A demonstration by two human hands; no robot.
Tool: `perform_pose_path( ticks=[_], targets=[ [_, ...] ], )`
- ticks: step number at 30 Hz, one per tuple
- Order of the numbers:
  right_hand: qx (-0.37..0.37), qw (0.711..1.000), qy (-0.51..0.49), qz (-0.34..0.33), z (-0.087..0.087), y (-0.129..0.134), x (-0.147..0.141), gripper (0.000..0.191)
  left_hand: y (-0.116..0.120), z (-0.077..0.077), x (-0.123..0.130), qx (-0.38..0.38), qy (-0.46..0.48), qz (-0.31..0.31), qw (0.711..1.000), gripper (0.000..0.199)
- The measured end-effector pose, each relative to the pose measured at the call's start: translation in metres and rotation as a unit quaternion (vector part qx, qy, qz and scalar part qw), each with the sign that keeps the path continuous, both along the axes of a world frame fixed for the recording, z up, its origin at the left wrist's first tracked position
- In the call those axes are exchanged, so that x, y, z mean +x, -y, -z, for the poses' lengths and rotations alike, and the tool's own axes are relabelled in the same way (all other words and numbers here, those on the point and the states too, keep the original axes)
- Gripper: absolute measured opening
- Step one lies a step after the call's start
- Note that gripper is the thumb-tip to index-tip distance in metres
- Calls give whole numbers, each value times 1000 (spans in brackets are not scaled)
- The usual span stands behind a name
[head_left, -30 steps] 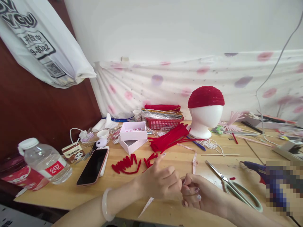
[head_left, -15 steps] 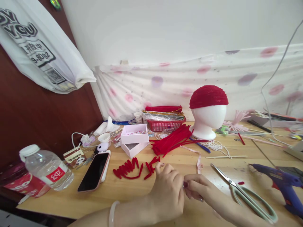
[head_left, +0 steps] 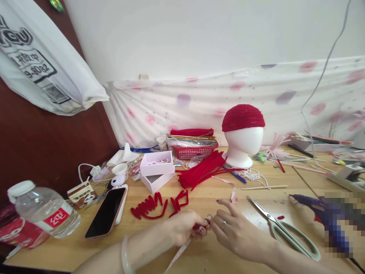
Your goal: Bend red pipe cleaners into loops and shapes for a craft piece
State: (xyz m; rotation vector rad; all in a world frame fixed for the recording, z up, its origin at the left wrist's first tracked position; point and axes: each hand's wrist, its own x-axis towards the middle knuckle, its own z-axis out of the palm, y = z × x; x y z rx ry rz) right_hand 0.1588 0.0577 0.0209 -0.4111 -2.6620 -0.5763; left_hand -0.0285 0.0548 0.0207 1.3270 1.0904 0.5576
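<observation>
My left hand [head_left: 188,227] has its thumb and fingers pinched together low over the table. A small red bit shows at its fingertips, too hidden to make out. Close against it is my right hand [head_left: 235,232], with a ring on one finger. Its index finger lifts away while its other fingers curl in at the left fingertips; what they hold is hidden. A pale printed strip [head_left: 180,254] runs down under the left hand. Just beyond lie bent red pipe cleaners [head_left: 148,207], some coiled in zigzags. Green-handled scissors [head_left: 281,226] lie beside the right hand.
A foam head [head_left: 243,142] wears a red cap [head_left: 243,118]. A bundle of red pipe cleaners [head_left: 201,169], white boxes [head_left: 156,164] and a red basket [head_left: 195,153] stand behind. Left are a phone [head_left: 107,213] and water bottle [head_left: 45,209]; right, a glue gun [head_left: 313,207].
The view has shifted slightly to the right. My hands have turned: the right index finger is now raised and the left fingertips show. The pale strip now also appears under my left hand.
</observation>
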Motion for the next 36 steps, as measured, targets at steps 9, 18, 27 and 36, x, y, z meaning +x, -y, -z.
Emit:
perform_pose_path(
  ticks=[9, 18, 27, 36],
  targets=[
    [-234, 960, -133, 78, -15, 11, 5, 28, 20, -9, -12, 167, -21, -109, 980, 15],
    [-288, 920, -226, 138, -19, -22, -11, 24, -17, -18, -23, 500, -132, -106, 850, 20],
    [-66, 961, -246, 111, -4, -54, -22, 25, -59, -5, -13, 485, -114, -210, 841, 38],
    [-146, 934, -304, 116, 9, -42, -23, 24, -55, -1, -20, 367, 0, -147, 918, 14]
  ],
)
